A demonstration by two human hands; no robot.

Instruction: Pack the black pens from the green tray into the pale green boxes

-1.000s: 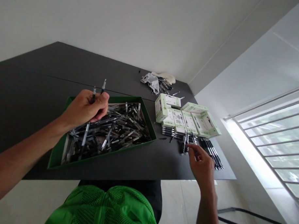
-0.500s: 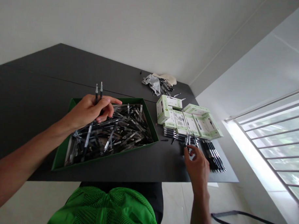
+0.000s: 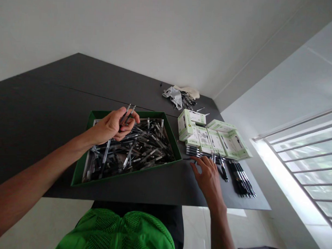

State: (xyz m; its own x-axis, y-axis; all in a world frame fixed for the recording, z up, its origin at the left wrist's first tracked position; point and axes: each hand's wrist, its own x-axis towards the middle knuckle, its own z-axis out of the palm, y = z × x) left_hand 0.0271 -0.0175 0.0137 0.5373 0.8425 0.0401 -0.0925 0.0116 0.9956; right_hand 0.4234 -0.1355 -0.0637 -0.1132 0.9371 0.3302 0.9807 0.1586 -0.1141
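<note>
Two pens (image 3: 124,117) stick up, tips raised, from the closed fingers of my left hand (image 3: 111,126), which hovers over the left part of a green box (image 3: 78,168). Loose black and clear pens (image 3: 143,145) fill that box in a jumble. My right hand (image 3: 207,175) is low over the table right of the box, thumb and index finger curled close together around a small piece that I cannot make out. Left of its fingertips lies a small dark piece (image 3: 186,159). Several pens (image 3: 221,168) lie just right of the hand.
Green-and-white cartons (image 3: 206,138) stand beyond my right hand, some of them open. A row of black pens (image 3: 241,179) lies near the table's right end. Grey and cream cloths (image 3: 174,95) rest on more pens at the back. A barred window (image 3: 311,169) is at right.
My right hand has moved left, away from the pens below the cartons, toward the small dark pieces. My left hand, still with the two pens, has shifted right and tilted them. The camera view has shifted slightly.
</note>
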